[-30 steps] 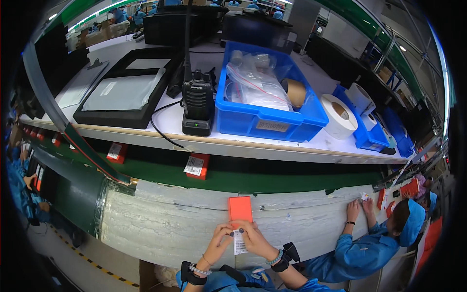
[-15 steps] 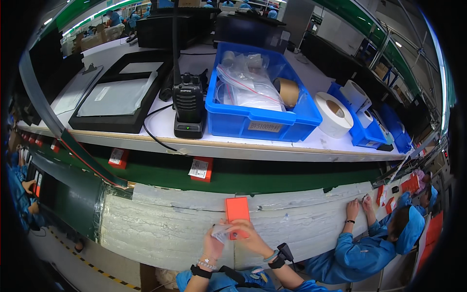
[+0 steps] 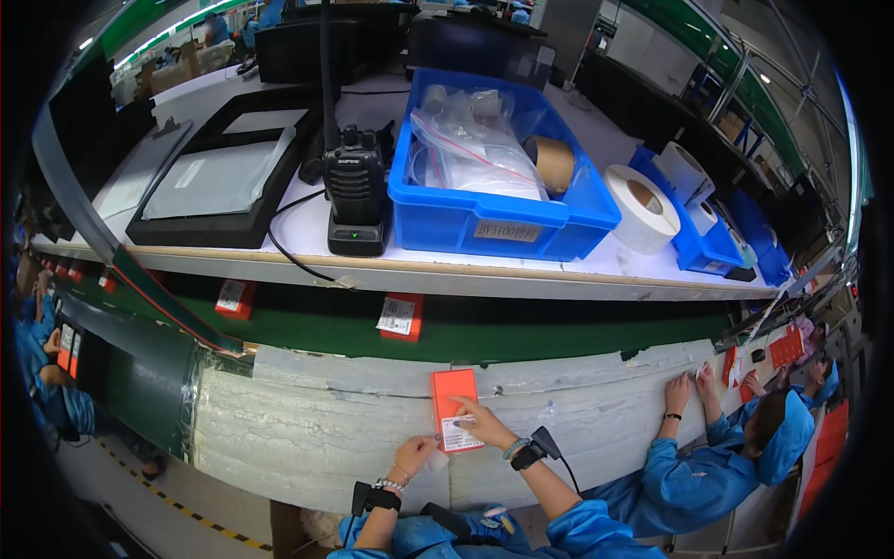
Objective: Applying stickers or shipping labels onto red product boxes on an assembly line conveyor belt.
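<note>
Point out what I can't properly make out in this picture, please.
All in the head view:
Red box: part of its white label is hidden behind the right hand.
Left hand: the pale scrap by its fingertips is too small and blurred to identify.
Blue bin: clear plastic bags cover much of its inside.
Seated co-worker: whatever their fingers hold is too small to tell.

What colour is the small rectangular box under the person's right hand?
The small rectangular box is bright orange-red; the head view shows it best.
</note>
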Demonstrator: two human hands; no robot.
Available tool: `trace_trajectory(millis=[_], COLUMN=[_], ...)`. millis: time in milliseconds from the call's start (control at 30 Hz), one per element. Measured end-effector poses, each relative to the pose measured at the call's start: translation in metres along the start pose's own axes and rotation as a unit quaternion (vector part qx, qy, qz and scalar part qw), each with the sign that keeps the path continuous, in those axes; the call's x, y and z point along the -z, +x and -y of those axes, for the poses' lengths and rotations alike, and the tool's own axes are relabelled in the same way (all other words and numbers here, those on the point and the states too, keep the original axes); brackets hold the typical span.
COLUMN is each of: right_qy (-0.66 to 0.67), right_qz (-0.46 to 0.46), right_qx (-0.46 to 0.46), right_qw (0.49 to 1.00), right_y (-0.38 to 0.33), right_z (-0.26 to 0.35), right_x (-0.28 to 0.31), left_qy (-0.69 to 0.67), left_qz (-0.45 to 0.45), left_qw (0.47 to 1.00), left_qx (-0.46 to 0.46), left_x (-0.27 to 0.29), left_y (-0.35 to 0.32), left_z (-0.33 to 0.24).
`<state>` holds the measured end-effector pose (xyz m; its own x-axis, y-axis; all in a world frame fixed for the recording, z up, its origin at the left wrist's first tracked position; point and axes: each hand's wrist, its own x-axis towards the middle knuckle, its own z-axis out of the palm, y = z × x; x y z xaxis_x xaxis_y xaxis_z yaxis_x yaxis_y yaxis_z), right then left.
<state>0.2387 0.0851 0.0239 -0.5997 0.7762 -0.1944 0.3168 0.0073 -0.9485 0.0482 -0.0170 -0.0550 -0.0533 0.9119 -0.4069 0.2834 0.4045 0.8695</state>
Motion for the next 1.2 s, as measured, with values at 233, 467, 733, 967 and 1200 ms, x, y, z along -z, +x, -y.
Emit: trace_trajectory(millis=[233, 467, 733, 967, 1200], right_qy=[-0.065, -0.07, -0.07, -0.086, -0.512], right_qz=[-0.025, -0.047, -0.043, -0.059, -0.209], right_qx=[-0.004, 0.008, 0.0, -0.01, 0.015], right_qw=[0.998, 0.996, 0.997, 0.995, 0.833], right_y=[-0.001, -0.001, -0.001, -0.001, -0.01], right_z=[0.008, -0.002, -0.002, 0.002, -0.001], right_x=[-0.006, -0.009, -0.011, -0.012, -0.068], left_qy=[0.04, 0.049, 0.043, 0.074, 0.016], left_qz=[-0.005, 0.0, -0.004, 0.012, 0.039], left_qw=[0.999, 0.999, 0.999, 0.997, 0.999], left_qx=[-0.027, -0.012, -0.01, -0.002, 0.018], left_x=[-0.004, -0.003, -0.004, 0.002, 0.001], left_y=[-0.004, -0.004, -0.003, -0.001, 0.004], left_z=[0.0, -0.002, 0.001, -0.012, 0.008])
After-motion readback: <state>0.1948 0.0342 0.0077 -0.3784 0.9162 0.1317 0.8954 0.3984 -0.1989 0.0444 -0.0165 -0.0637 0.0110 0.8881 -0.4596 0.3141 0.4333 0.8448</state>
